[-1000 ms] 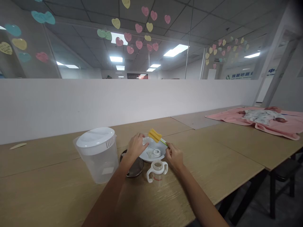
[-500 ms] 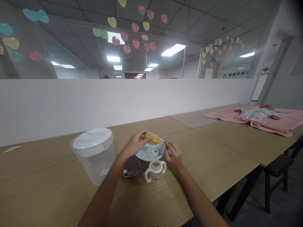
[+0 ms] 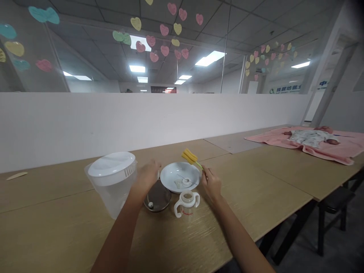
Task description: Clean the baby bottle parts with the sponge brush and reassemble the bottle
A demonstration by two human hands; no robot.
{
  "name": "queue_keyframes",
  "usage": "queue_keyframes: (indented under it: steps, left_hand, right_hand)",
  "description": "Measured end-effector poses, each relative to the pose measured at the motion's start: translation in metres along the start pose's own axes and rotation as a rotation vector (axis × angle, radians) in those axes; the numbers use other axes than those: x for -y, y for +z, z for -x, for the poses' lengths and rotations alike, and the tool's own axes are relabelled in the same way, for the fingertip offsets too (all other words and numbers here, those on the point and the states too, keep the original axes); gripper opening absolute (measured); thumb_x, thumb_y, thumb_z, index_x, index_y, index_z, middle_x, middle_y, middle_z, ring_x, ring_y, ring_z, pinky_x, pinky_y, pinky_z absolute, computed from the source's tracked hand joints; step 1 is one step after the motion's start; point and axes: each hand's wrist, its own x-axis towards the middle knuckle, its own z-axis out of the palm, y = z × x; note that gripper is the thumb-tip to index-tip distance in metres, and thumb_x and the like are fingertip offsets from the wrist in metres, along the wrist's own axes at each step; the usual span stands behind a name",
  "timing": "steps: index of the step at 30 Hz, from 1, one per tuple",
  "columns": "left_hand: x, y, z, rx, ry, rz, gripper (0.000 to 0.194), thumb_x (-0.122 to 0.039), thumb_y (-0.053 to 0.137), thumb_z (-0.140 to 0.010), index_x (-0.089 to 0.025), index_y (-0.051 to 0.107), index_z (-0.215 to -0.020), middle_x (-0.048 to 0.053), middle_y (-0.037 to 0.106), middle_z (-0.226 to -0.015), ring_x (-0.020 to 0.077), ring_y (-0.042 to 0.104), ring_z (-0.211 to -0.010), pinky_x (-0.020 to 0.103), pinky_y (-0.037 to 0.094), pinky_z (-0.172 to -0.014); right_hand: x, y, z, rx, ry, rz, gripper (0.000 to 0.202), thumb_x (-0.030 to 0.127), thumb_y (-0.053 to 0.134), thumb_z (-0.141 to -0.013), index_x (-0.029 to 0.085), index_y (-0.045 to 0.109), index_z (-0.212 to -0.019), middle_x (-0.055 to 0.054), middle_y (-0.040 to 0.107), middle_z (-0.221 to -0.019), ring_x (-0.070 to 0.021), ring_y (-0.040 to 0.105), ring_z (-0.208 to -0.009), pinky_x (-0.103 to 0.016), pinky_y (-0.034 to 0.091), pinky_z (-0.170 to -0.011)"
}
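My right hand (image 3: pixel 212 184) grips the thin green handle of a sponge brush (image 3: pixel 190 156), its yellow head raised above the far rim of a white bowl (image 3: pixel 167 167). Inside the bowl lie a white ring (image 3: pixel 186 182), a small clear teat-like piece (image 3: pixel 178 184) and a thin stick. My left hand (image 3: pixel 146 176), blurred, is curled left of the bowl over a dark round tray (image 3: pixel 157 197); a pale edge shows under its fingers. On that tray sits a small white piece (image 3: pixel 150 205). A lidless baby bottle (image 3: pixel 187 206) with two white handles stands in front of the bowl.
A clear plastic tub with a white lid (image 3: pixel 112 167) stands to the left. At the far right a baby-like figure (image 3: pixel 308 138) lies on a pink towel (image 3: pixel 264 137). Behind the table (image 3: pixel 256 182) runs a white wall; a dark stool (image 3: pixel 337 199) is at the right.
The sponge head has come out of the clear cup-like piece in my left hand. That hand has moved left over the dark tray, and the brush now points up and away.
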Motion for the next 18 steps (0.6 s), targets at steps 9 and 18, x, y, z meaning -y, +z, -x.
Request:
queue_keyframes:
  steps: [9,18]
  left_hand:
    - [0.013,0.041,-0.024,0.164,-0.023,-0.001,0.048,-0.012,0.067,-0.063,-0.014,0.056,-0.11,0.015,0.066,-0.107,0.0266,0.065,-0.094,0.027,0.049,-0.071]
    - [0.022,0.054,-0.027,0.076,-0.034,0.029,0.021,-0.018,0.053,-0.079,-0.013,0.062,-0.097,0.017,0.065,-0.104,0.0277,0.063,-0.098,0.033,0.048,-0.08]
  right_hand:
    - [0.002,0.003,0.002,0.009,0.039,-0.067,0.041,0.031,0.028,-0.094,0.012,0.061,-0.11,-0.01,0.067,-0.089,-0.017,0.059,-0.077,-0.026,0.041,-0.069]
    - [0.001,0.005,0.002,0.047,0.054,-0.083,0.041,0.032,0.028,-0.093,0.013,0.061,-0.109,-0.01,0.067,-0.089,-0.017,0.059,-0.075,-0.026,0.042,-0.068]
